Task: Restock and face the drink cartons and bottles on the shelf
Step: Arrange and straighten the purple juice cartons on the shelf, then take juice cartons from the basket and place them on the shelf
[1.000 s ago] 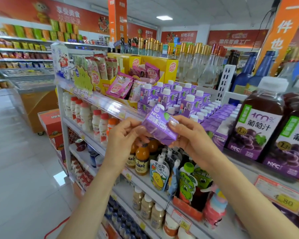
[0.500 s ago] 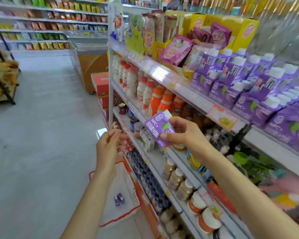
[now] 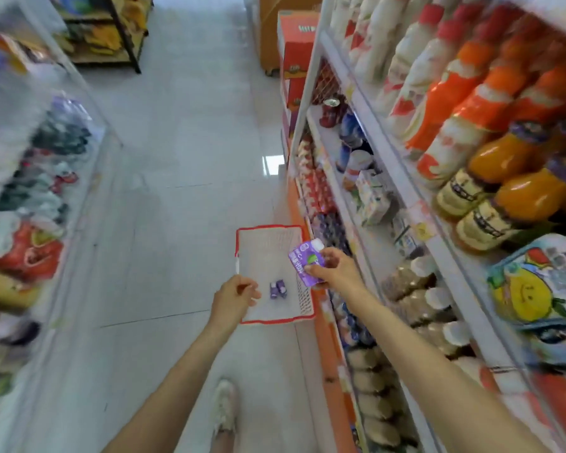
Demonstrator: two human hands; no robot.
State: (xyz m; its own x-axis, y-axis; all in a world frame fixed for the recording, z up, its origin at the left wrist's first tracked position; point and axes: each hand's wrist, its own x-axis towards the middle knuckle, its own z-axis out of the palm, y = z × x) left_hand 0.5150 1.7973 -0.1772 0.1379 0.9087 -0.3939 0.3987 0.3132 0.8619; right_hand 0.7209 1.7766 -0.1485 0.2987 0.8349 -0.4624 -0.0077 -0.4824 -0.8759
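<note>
Right hand (image 3: 332, 271) is holding a small purple drink carton (image 3: 306, 266) over the red-rimmed basket (image 3: 268, 227) on the floor, just beside the shelf (image 3: 329, 138).
Carton is looking light and stiff-sided but crushable. Best taken across the flat faces mid-body, not by the white cap. Right grip is pinching its lower half, thumb on front. Left hand (image 3: 236, 297) is hovering by the basket, fingers loosely curled, apparently empty (blurry). Two spare purple cartons (image 3: 277, 289) are lying inside.

Basket (image 3: 268, 227) open above, two cartons (image 3: 277, 289) inside; shelf (image 3: 366, 103) just beside right; aisle floor (image 3: 177, 191) free left.
</note>
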